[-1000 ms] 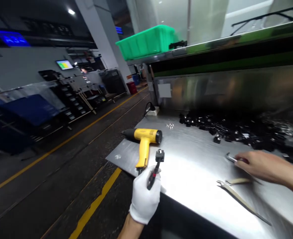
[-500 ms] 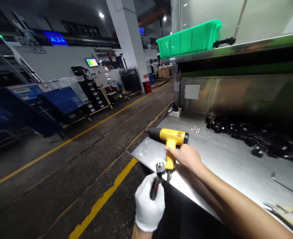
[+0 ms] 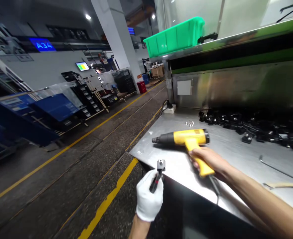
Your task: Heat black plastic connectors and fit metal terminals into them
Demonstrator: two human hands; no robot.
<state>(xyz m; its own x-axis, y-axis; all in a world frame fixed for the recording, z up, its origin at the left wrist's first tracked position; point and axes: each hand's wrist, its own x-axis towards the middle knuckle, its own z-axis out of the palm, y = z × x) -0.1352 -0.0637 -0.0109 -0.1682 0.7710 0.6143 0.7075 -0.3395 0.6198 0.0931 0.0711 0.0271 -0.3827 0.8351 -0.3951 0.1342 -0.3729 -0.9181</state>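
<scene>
My left hand [image 3: 148, 196], in a white glove, is closed round a short black cable with red in it, ending in a small black-and-metal connector [image 3: 160, 164] that points up. It hovers just off the front corner of the steel table [image 3: 231, 149]. My bare right hand [image 3: 207, 161] grips the handle of a yellow heat gun [image 3: 186, 137] and holds it above the table. The gun's black nozzle points left, a little above and behind the connector.
A heap of small black parts [image 3: 248, 127] lies along the table's back. A few small metal bits [image 3: 189, 123], a bent metal rod [image 3: 276, 167] and a beige strip [image 3: 282, 185] lie on the steel. A green bin [image 3: 175, 36] sits on the shelf above. An aisle with yellow floor lines [image 3: 106, 202] is on the left.
My right hand left the tools on the right, took the heat gun by its handle and lifted it off the table. The left hand kept the cable upright.
</scene>
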